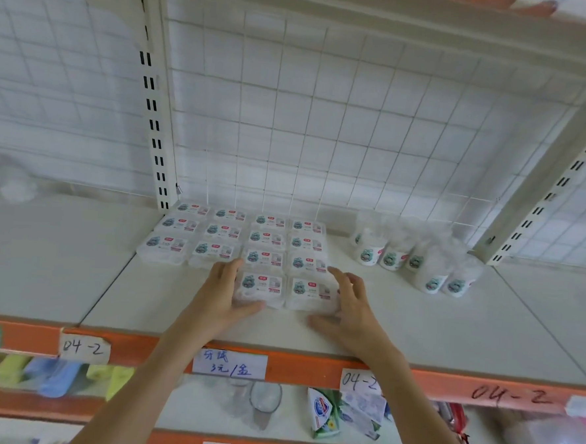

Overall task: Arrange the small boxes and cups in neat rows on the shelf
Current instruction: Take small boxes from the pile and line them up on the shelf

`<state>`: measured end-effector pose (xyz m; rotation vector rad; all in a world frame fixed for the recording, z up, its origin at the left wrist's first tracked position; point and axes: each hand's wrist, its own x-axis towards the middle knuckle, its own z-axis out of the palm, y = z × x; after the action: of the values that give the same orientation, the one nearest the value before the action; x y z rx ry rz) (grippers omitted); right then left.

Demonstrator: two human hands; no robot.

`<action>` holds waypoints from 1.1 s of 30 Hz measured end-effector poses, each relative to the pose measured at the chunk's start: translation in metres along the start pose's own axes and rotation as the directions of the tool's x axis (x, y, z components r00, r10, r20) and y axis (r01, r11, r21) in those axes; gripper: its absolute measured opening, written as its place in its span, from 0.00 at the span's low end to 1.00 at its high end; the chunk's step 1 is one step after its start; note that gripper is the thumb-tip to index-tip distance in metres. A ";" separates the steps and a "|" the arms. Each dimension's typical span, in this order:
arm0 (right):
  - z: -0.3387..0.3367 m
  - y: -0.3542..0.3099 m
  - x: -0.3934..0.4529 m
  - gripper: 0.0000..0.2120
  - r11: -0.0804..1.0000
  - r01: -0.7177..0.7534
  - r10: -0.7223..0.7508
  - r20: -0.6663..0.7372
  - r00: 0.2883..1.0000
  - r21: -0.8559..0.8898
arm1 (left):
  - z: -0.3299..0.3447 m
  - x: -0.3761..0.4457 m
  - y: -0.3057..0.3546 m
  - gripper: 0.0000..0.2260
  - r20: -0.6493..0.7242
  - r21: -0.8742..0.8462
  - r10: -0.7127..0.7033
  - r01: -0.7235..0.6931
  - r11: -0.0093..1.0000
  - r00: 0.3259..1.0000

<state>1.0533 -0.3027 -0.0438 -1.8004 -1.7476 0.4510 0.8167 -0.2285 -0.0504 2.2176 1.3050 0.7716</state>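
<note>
From where I stand, the risk sits at the front of the shelf [415, 332]. The left hand [227, 295] lies with straight fingers along the left side of the front left box [262, 287], thumb under its near edge. The right hand [346, 305] does the same against the right side of the front right box [311, 291]. Neither hand is curled round anything; both only press inward and back. If one hand pushes harder than the other, I'd expect the pair to skew and nudge the rows behind out of line. These light plastic boxes would probably slide easily on the smooth white board. A shove too far right could also carry into the cups [416, 260], which stand loosely bunched and look ready to tip.

Counting left to right, the two left columns hold three small boxes [242, 239] each. The two right columns hold four each, counting the front pair, so fourteen boxes in all. Of the cups near the right upright I can make out five labels. Clear lids and wrapping blur the ones behind, so there may be more. On the neighbouring shelf at far left sits a pale blurred lump [14, 184] that I cannot identify.
</note>
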 end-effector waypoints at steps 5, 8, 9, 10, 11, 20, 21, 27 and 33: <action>-0.013 -0.017 -0.024 0.32 0.984 0.044 -0.068 -0.136 0.988 -0.175 | -0.018 -0.020 0.016 0.30 -0.199 0.163 0.098 -0.066 0.984 0.975; -0.022 -0.024 -0.046 0.22 0.963 0.164 -0.199 -0.157 0.967 -0.213 | -0.020 -0.044 0.023 0.21 -0.194 0.229 0.183 -0.137 0.964 0.964; -0.024 -0.026 -0.056 0.21 0.957 0.201 -0.234 -0.145 0.961 -0.211 | -0.020 -0.055 0.027 0.16 -0.203 0.246 0.197 -0.145 0.959 0.959; -0.025 -0.028 -0.066 0.20 0.948 0.237 -0.268 -0.134 0.954 -0.212 | -0.018 -0.068 0.031 0.12 -0.218 0.258 0.203 -0.145 0.955 0.955; -0.026 -0.031 -0.078 0.19 0.940 0.265 -0.295 -0.124 0.947 -0.215 | -0.017 -0.082 0.036 0.10 -0.233 0.269 0.205 -0.140 0.953 0.951; 0.013 -0.023 -0.210 0.15 0.937 0.347 -0.348 0.003 0.938 -0.046 | 0.005 -0.265 0.057 0.16 -0.228 0.312 -0.032 0.104 0.944 0.973; 0.021 -0.023 -0.222 0.15 0.943 0.331 -0.331 0.038 0.943 -0.014 | 0.006 -0.286 0.057 0.16 -0.232 0.286 -0.085 0.152 0.946 0.969; 0.077 -0.050 -0.264 0.18 0.903 0.429 -0.412 0.290 0.864 0.005 | -0.002 -0.394 0.042 0.10 -0.419 0.156 -0.407 0.506 0.848 0.812; 0.129 -0.120 -0.268 0.21 0.845 0.528 -0.511 0.403 0.759 0.078 | -0.040 -0.467 0.015 0.17 -0.475 0.118 -0.551 0.670 0.733 0.686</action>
<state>0.8576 -0.5479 -0.1107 -1.1992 -2.4620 0.5847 0.6150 -0.6453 -0.1211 1.6221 2.3468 0.8298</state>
